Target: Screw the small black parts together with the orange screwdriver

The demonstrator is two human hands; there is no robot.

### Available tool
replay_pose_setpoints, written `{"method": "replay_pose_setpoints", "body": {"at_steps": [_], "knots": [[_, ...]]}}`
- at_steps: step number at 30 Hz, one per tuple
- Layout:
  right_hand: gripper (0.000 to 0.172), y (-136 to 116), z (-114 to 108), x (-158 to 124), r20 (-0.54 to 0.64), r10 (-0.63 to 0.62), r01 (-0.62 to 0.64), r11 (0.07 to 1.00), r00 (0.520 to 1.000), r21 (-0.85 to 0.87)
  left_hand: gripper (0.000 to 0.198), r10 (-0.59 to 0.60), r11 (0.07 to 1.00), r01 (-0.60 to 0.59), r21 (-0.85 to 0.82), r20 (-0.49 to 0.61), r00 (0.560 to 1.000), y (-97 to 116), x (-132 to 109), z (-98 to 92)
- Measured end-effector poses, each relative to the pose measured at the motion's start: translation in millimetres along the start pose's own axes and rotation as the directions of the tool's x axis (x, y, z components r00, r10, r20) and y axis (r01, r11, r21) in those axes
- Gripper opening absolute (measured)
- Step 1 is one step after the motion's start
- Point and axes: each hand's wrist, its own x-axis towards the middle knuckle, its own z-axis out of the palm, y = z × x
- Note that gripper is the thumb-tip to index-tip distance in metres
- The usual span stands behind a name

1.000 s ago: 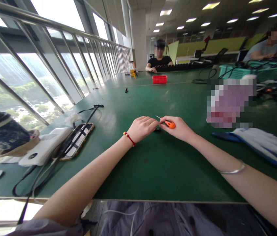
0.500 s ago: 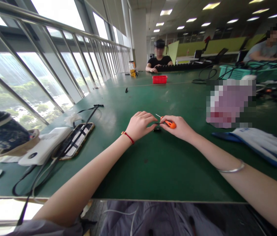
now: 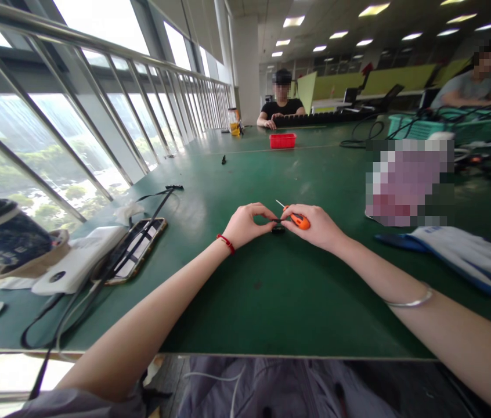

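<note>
My right hand (image 3: 320, 227) is closed around a screwdriver (image 3: 301, 222) with an orange and black handle, its thin shaft pointing up and to the left. Between the fingertips of both hands is a small, thin black piece (image 3: 277, 220), too small to identify. My left hand (image 3: 246, 226) pinches its left end, thumb and fingers together, while the right fingertips touch its right end. Just below, on the green table (image 3: 245, 302), lies another small black part (image 3: 278, 230).
A phone (image 3: 141, 249), a white box (image 3: 78, 261), cables and a lidded cup (image 3: 6, 232) are at left. White-and-blue gloves (image 3: 467, 255) lie at right. Farther back are a red tray (image 3: 282, 141), a turquoise basket (image 3: 406, 129) with cables, and two people.
The fingers of my left hand have come down and closed on the small black piece. My right hand has shifted very slightly left, still holding the screwdriver.
</note>
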Motion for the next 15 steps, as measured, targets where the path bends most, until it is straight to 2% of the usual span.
{"method": "replay_pose_setpoints", "body": {"at_steps": [4, 8, 15], "knots": [[0.013, -6, -7, 0, -0.154, 0.085, -0.082, 0.996, 0.984, 0.023, 0.014, -0.077, 0.996, 0.078, -0.036, 0.019, 0.997, 0, -1, 2.2], [0.016, -17, -16, -2, -0.290, 0.164, -0.154, 0.986, 0.943, 0.057, 0.012, -0.118, 0.992, 0.120, -0.032, 0.051, 0.992, -3, -2, 5.7], [0.012, -33, -25, -3, -0.372, 0.167, -0.142, 0.985, 0.913, 0.094, 0.011, -0.113, 0.991, 0.118, -0.056, 0.083, 0.990, -6, -3, 8.0]]}}
